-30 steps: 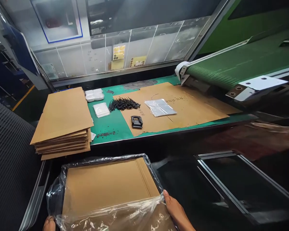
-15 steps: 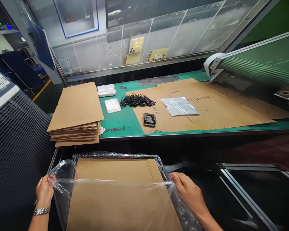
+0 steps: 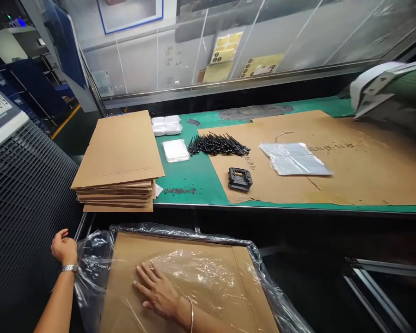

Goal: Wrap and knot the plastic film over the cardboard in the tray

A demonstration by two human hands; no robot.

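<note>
Two hands work at the bottom of the frame. The right hand (image 3: pixel 157 292) lies flat, fingers spread, on the clear plastic film (image 3: pixel 197 273) covering a cardboard sheet (image 3: pixel 180 282) in a black frame at lower centre. The left hand (image 3: pixel 64 247), loosely curled, grips the film's edge at lower left. Above, a cardboard stack (image 3: pixel 119 159) sits at the left end of the green desk (image 3: pixel 194 178), with black cable ties (image 3: pixel 218 144), a black plastic part (image 3: pixel 240 179) and a clear bag (image 3: pixel 294 158) towards the centre.
</note>
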